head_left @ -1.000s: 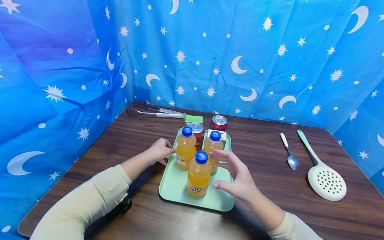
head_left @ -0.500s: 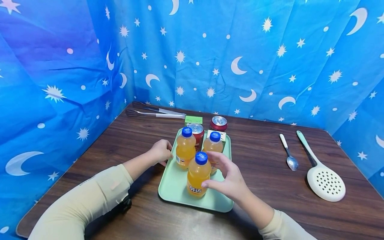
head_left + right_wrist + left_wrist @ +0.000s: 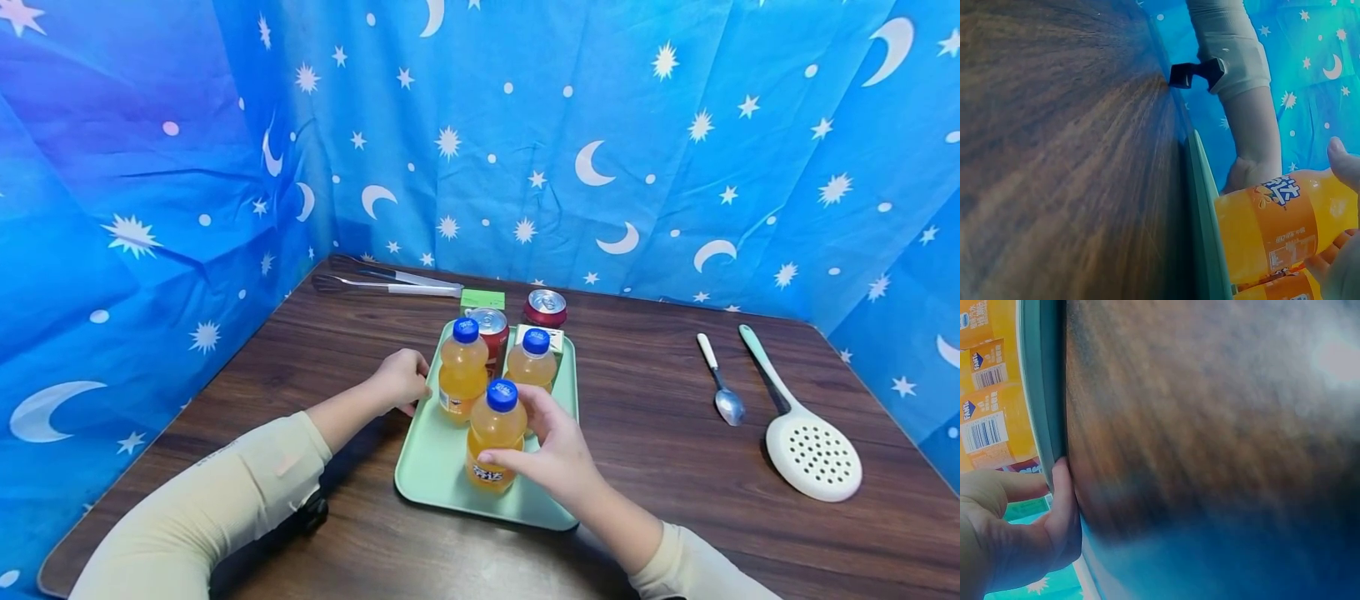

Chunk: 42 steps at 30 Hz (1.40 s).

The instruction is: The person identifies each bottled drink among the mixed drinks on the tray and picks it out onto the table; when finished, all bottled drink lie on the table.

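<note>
A light green tray (image 3: 435, 479) carries three upright bottles of orange soda with blue caps. My left hand (image 3: 401, 379) pinches the tray's left rim; in the left wrist view its thumb and fingers (image 3: 1063, 506) close on that edge. My right hand (image 3: 558, 454) is around the front soda bottle (image 3: 497, 429), thumb across its near side and fingers behind it. That bottle (image 3: 1266, 231) stands on the tray in the right wrist view. Behind it are the left bottle (image 3: 462, 375) and the right bottle (image 3: 531, 367), the latter partly hidden.
A red can (image 3: 491, 329) and a small carton (image 3: 551, 337) stand at the tray's far end. Beyond are another can (image 3: 545, 308), a green box (image 3: 482, 298) and tongs (image 3: 420, 289). A spoon (image 3: 727, 404) and a skimmer (image 3: 813, 454) lie at right.
My right hand has moved left, from beside the front bottle to around it. The left hand keeps its hold on the tray rim, and the bottles stay in place.
</note>
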### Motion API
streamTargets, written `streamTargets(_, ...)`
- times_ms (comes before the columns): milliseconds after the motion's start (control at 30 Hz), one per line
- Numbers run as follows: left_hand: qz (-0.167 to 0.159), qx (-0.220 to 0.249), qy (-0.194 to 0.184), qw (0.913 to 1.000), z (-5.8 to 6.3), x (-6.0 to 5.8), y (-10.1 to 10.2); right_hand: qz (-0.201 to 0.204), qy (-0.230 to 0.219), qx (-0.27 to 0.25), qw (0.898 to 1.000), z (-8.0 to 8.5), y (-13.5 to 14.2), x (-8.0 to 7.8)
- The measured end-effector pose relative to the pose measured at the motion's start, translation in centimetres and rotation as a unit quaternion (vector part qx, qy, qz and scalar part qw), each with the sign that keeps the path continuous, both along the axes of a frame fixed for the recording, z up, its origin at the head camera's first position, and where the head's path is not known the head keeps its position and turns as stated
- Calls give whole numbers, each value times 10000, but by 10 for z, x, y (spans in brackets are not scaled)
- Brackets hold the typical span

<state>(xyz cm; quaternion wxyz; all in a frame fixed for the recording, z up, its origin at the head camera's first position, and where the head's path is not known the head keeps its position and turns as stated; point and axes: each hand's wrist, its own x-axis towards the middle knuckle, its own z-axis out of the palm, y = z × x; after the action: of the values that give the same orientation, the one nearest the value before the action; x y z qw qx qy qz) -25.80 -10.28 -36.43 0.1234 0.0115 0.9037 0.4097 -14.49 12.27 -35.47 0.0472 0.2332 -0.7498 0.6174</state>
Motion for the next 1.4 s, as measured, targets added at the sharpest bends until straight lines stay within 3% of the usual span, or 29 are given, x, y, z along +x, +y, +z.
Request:
streamTargets(1033,52,-55,-69,9999,1,0,2,80,43,-368,9993,0,-3,5)
streamTargets(1400,39,-46,-83,9999,2,-1,2,173,301,-462,9983,4,3,8)
